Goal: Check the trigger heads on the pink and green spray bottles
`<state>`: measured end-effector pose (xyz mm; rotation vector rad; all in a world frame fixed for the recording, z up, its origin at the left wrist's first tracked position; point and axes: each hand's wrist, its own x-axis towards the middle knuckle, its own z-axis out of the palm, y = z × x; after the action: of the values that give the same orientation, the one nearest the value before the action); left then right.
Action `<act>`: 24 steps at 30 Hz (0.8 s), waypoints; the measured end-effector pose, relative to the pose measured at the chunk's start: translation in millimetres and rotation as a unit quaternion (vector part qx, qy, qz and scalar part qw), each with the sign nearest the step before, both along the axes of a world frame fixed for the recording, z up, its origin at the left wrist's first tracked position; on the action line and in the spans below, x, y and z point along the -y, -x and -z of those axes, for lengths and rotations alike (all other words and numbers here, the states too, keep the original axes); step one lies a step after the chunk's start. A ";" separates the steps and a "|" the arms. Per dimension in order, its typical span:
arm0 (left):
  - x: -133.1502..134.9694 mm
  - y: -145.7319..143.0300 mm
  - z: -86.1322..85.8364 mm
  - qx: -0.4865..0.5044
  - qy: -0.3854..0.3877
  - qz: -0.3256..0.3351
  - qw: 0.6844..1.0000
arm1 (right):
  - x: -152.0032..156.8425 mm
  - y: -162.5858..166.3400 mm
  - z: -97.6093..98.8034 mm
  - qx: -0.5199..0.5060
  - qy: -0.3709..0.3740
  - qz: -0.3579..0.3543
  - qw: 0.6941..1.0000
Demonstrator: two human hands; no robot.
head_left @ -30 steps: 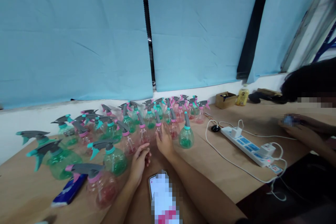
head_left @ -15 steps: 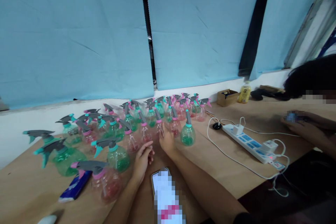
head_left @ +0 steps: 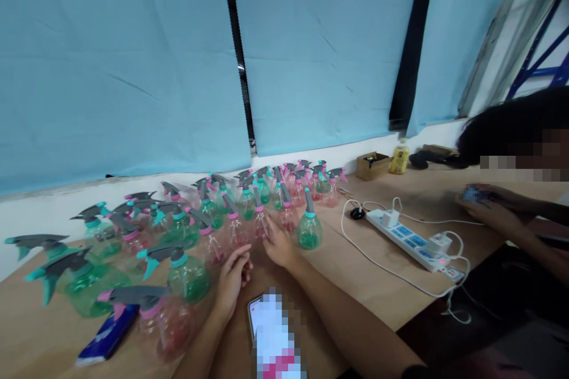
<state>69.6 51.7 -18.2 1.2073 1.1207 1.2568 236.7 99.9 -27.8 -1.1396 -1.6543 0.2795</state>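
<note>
Several small spray bottles, green and pink with grey trigger heads, stand in rows on the wooden table (head_left: 355,260). My left hand (head_left: 232,277) rests on the table with its fingers loosely curled and apart, holding nothing, beside a green spray bottle (head_left: 186,272). My right hand (head_left: 278,246) lies flat with its fingers stretched toward a pink spray bottle (head_left: 262,222); a green spray bottle (head_left: 309,231) stands just to its right. A phone (head_left: 271,331) lies between my forearms.
A white power strip (head_left: 411,240) with plugs and cables lies to the right. A blue packet (head_left: 106,340) lies at the front left. Another person's hands (head_left: 484,204) hold a small device at the far right. A cardboard box (head_left: 372,166) and a yellow bottle (head_left: 399,159) stand by the wall.
The view has shifted slightly, so everything sits a little further left. Both hands stay almost where they were among the bottles.
</note>
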 end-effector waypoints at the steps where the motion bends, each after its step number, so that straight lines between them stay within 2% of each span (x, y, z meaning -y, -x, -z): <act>1: -0.4 0.0 0.6 -0.003 -0.002 0.002 1.000 | -2.6 0.9 2.2 0.002 -0.001 -0.001 1.000; 8: -0.3 0.2 1.7 -0.009 -0.004 0.002 1.000 | -1.0 -6.2 -0.4 0.018 0.037 -0.025 0.999; 15: 3.4 -1.9 -1.2 -0.029 0.003 0.009 1.000 | 14.8 -18.8 -7.0 0.060 0.096 0.032 0.993; 24: 1.2 -0.4 1.4 -0.028 -0.002 0.004 1.000 | 11.7 -9.7 -2.3 0.091 0.137 0.043 0.985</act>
<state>69.9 50.4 -19.7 1.2557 1.1524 1.2270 246.5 88.2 -25.5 -1.4764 -1.7578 0.3653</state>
